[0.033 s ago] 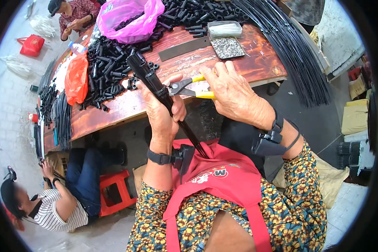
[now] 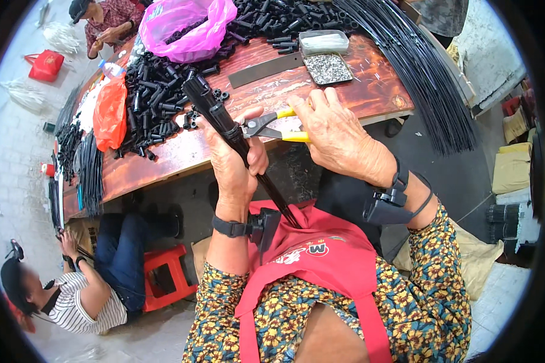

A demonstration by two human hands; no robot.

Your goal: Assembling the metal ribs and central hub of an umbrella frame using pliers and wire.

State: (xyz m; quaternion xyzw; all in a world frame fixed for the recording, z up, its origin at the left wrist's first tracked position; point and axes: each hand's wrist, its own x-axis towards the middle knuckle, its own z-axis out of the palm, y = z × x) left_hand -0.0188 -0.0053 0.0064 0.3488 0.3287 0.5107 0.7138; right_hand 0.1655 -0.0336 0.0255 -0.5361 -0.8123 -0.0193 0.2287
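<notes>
My left hand (image 2: 231, 166) is wrapped round a bundle of thin black rods (image 2: 275, 196) with black tubular plastic fittings at its upper end. The bundle slants from above the table's near edge down to the red apron on my lap. In my right hand (image 2: 339, 136) is a pair of pliers (image 2: 261, 128) with yellow grips. Its jaws reach the side of the bundle beside my left fingers. The jaws' tips are partly hidden there, so I cannot tell what they grip.
On the reddish wooden table (image 2: 248, 53) lie heaped black plastic fittings (image 2: 154, 100), a pink bag (image 2: 188, 51), an orange bag (image 2: 110, 115), a flat metal bar (image 2: 266, 70), a tray of small silvery pieces (image 2: 327, 68) and long black rods (image 2: 418, 78). Two people work at the left.
</notes>
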